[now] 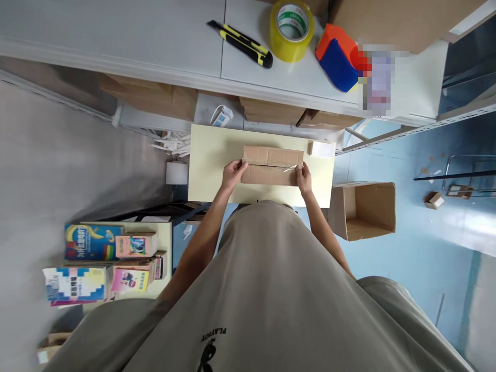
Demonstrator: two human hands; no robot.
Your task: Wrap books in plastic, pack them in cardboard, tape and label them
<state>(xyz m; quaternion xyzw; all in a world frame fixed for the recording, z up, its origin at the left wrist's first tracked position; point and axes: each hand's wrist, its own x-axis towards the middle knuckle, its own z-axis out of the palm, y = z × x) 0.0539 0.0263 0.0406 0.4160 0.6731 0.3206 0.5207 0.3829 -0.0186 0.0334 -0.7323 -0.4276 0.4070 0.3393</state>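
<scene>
A flat brown cardboard box point(272, 164) with clear tape along its seam lies on a pale yellow tabletop point(209, 155). My left hand point(233, 174) grips the box's left end, fingers curled over its edge. My right hand point(304, 179) holds the right end, fingers pressed on the tape there. Both forearms reach down from my grey shirt.
On a grey shelf above lie a yellow-black utility knife point(242, 43), a yellow tape roll point(292, 30) and an orange-blue tape dispenser point(338, 57). An open cardboard box point(364, 209) stands on the blue floor at right. Stacked colourful books point(104, 263) sit at lower left.
</scene>
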